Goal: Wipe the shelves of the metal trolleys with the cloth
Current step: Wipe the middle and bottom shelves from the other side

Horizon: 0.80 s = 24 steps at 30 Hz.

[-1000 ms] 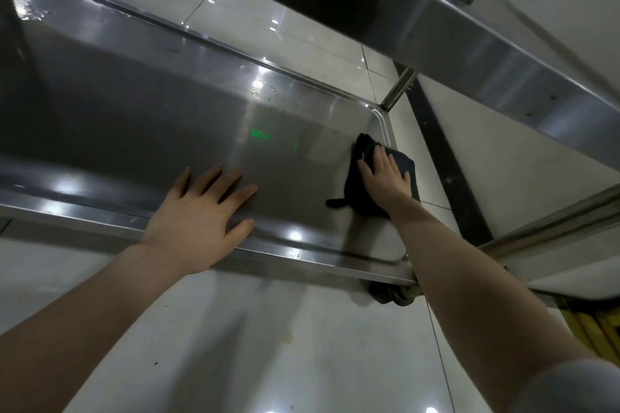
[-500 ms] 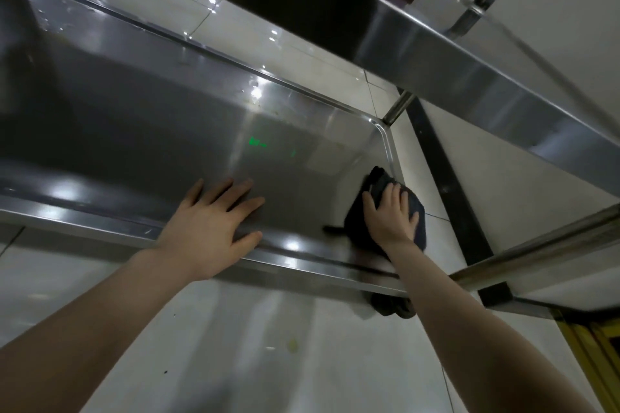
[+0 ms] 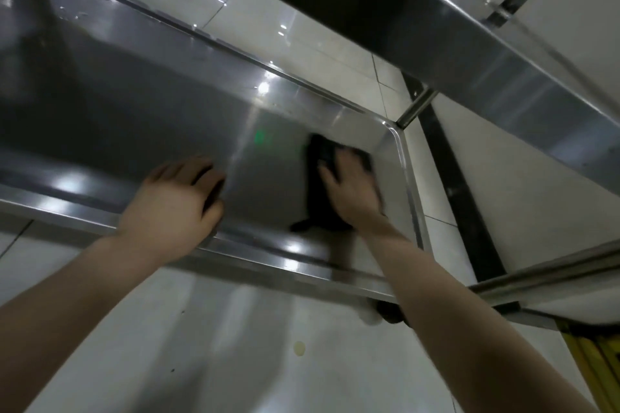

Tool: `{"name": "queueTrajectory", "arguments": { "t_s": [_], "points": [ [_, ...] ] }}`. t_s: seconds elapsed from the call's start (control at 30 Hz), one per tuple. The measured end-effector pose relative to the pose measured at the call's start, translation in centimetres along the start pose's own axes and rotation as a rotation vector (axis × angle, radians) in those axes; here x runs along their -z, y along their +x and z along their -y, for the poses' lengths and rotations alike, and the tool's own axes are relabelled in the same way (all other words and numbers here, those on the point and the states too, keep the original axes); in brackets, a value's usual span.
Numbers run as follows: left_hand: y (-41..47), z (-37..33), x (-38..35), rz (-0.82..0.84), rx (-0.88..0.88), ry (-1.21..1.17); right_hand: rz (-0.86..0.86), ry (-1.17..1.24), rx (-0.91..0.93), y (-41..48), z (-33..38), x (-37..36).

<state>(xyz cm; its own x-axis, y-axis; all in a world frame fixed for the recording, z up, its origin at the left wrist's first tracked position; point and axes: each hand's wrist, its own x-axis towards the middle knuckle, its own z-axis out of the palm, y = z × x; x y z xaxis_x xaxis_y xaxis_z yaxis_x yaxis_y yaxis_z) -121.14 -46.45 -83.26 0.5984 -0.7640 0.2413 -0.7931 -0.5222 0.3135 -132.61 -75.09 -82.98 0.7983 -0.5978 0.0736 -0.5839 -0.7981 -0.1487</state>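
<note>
Half a second on, the view has swung so that the lower shelf [image 3: 134,104] of the metal trolley fills more of the picture and the upper shelf [image 3: 453,43] slants more steeply across the top right. On that lower shelf the right hand [image 3: 352,191] has slid away from the right-hand rim and a little further in. It was hard against that rim before and now lies clear of it, nearer the green glint [image 3: 260,137] on the steel. The dark cloth [image 3: 318,157] has gone with it and lies under the palm, its far edge showing past the fingertips and a tail trailing toward the near rim. The right grip is released, with palm and fingers laid flat on the cloth and pressing it down; both are smeared with motion blur. The left hand [image 3: 174,208] has kept its place over the near rim, but its fingers, spread flat earlier, now look more bent, tips on the shelf floor. Its grip is also released and holds nothing.

The lower shelf is a shallow tray with a raised rim, and it carries only the cloth and the two hands. An upright post [image 3: 416,107] rises from its far right corner, and a castor [image 3: 389,312] shows below its near right corner on the pale tiled floor [image 3: 235,362].
</note>
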Motion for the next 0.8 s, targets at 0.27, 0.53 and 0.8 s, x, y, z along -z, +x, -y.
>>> {"name": "queueTrajectory", "arguments": {
  "t_s": [0.27, 0.53, 0.8],
  "points": [
    [0.0, -0.1, -0.2, -0.07, 0.046, -0.079, 0.072, -0.018, -0.346, 0.2, -2.6, 0.6],
    [0.2, 0.2, -0.2, -0.14, 0.097, -0.101, 0.205, -0.093, 0.465, 4.3, 17.9, -3.0],
    [-0.1, 0.0, -0.2, -0.061, 0.034, -0.081, 0.195, -0.152, -0.073, -2.9, -3.5, 1.7]
  ]
}}
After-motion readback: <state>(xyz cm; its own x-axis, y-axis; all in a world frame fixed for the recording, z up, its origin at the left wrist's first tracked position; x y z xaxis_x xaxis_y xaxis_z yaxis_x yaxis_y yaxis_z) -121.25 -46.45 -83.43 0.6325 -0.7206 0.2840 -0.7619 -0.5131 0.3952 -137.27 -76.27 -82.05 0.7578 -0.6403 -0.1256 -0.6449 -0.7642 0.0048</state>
